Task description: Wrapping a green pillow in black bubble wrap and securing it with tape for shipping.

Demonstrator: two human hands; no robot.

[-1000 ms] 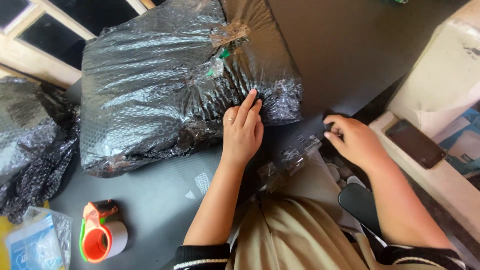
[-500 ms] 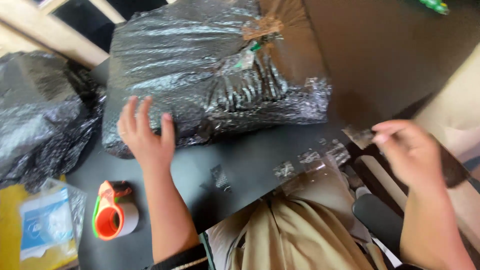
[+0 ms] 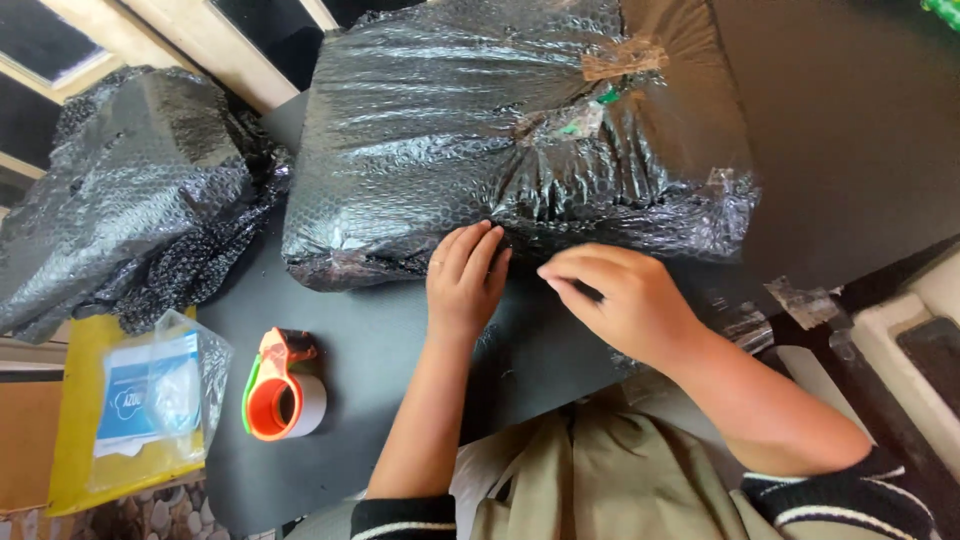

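A large parcel wrapped in black bubble wrap [image 3: 450, 130] lies on the dark table [image 3: 860, 150], with a brown tape patch [image 3: 622, 60] on its top. My left hand [image 3: 465, 280] rests flat against the parcel's near edge, fingers extended and holding nothing. My right hand [image 3: 620, 300] is just right of it at the same edge, its fingertips pinched together low on the wrap. A small strip of clear tape seems to be in that pinch, but it is hard to make out.
An orange tape dispenser [image 3: 278, 385] stands on the table near left. Loose black bubble wrap [image 3: 130, 200] is heaped at the left. A clear bag with a blue-and-white packet [image 3: 150, 400] lies on a yellow envelope. Short tape strips [image 3: 800, 300] hang off the table's right edge.
My right hand took a tape strip from the table's edge and brought it left to the parcel's near edge. My left hand swept left along the parcel, then came back beside the right.
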